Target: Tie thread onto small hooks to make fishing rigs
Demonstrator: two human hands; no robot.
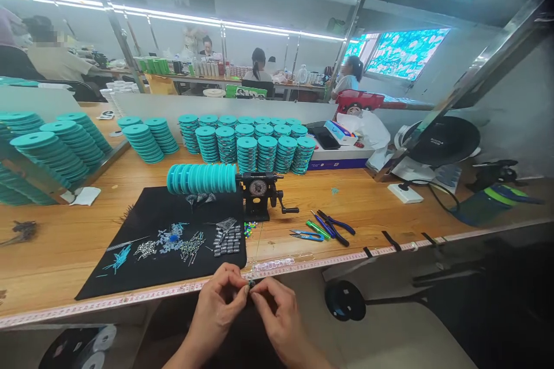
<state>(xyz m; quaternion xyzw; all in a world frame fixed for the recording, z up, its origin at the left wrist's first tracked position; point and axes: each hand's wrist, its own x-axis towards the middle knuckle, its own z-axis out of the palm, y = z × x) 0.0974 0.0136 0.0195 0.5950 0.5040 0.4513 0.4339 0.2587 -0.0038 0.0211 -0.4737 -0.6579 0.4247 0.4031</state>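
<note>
Just off the table's front edge, my left hand and my right hand meet with thumbs and forefingers pinched together. Between the fingertips is something small and dark, too small to name. Beyond them lies a black mat with light blue pieces, silvery beads, metal parts and rows of grey pieces. Behind it a black hand-cranked winder carries a row of turquoise spools on its shaft.
Stacks of turquoise spools line the back and left. Pliers and blue snips lie right of the winder. A measuring tape runs along the front edge. A metal post stands at the right. Several people sit at far tables.
</note>
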